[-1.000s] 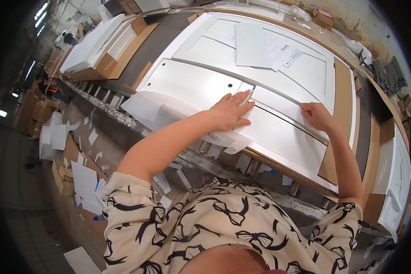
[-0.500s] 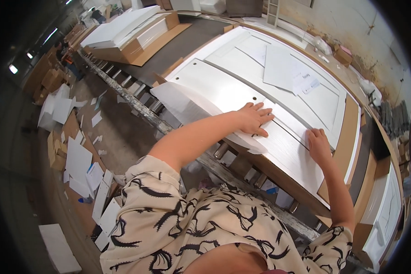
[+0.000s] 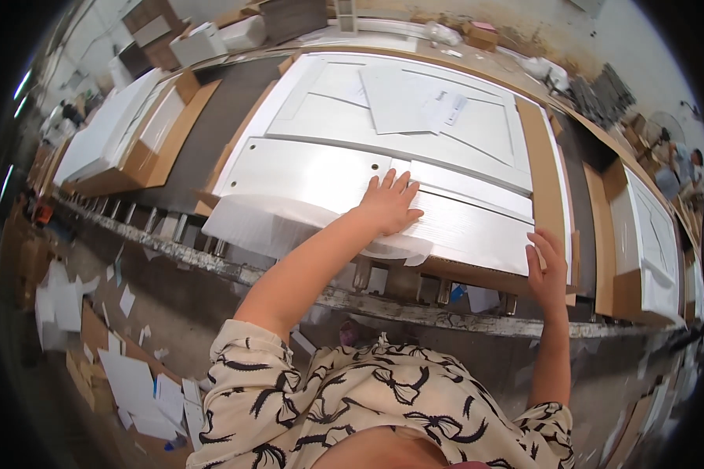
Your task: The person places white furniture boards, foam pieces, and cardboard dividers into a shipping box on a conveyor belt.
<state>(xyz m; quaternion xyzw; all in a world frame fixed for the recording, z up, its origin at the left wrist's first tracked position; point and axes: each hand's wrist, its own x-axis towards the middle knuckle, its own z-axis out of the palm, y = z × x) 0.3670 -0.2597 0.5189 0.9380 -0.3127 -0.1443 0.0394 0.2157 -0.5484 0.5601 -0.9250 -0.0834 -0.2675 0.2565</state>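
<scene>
My left hand (image 3: 389, 205) lies flat with spread fingers across white boards in an open cardboard carton (image 3: 536, 148). Under and beside it is a white board (image 3: 305, 173) with small round holes. A narrower white strip (image 3: 477, 189) runs to the right of my fingers. At the right end of the boards, my right hand (image 3: 547, 262) is by the carton's inner edge, fingers slightly bent and apart, holding nothing visible. Thin white foam wrap (image 3: 270, 227) hangs over the near side. Farther back, a leaflet (image 3: 446, 108) and a white sheet (image 3: 395, 98) rest on a framed white panel (image 3: 321, 109).
The carton stands on a roller conveyor with a worn metal rail (image 3: 344, 301). Another packed carton (image 3: 125, 144) is to the left, and one more (image 3: 633, 234) to the right. Cardboard and white scraps (image 3: 137, 387) litter the floor at lower left. Another person (image 3: 684, 168) is far right.
The view has turned, so the carton sits more squarely ahead. My right hand has come off the narrow strip toward the carton's right edge. My left hand stays flat on the boards.
</scene>
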